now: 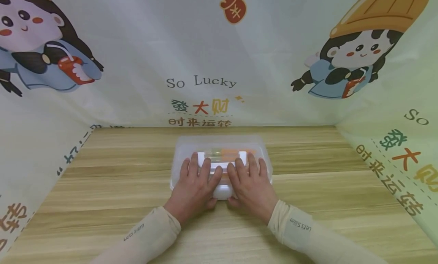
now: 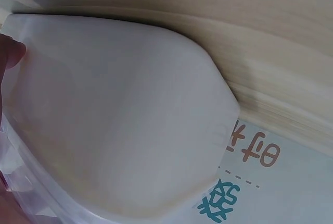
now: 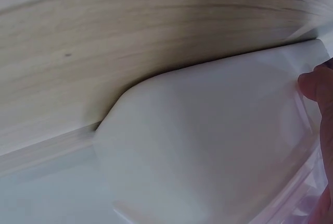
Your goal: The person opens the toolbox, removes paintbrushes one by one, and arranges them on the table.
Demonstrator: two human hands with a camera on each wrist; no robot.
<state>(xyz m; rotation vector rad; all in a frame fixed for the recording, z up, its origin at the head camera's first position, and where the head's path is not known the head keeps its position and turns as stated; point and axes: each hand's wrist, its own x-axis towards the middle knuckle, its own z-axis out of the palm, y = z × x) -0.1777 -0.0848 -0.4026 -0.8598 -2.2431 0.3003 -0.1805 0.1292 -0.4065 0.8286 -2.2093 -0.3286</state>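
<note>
While the plastic box [image 1: 221, 141] lies mid-frame on the tabletop [image 1: 85, 188], long axis left-to-right, your left hand [image 1: 193, 188] and right hand [image 1: 253, 188], equally near, rest over its lower edge, fingers extended, neither clenched.

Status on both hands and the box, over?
Left hand, right hand both on translucent lid. Box on table, lid on. Nothing visibly in the way.

A wood-grain tabletop [image 1: 113, 180] meets a pale printed backdrop [image 1: 137, 51] rising behind it and along both sides, bearing a black-haired cartoon girl [image 1: 48, 68] at upper left, a second cartoon girl [image 1: 356, 55] in an orange cap [image 1: 380, 17] at upper right, a red money bag [image 1: 234, 7] between them, and "So Lucky" lettering [image 1: 197, 80] above coloured Chinese characters [image 1: 201, 107].
</note>
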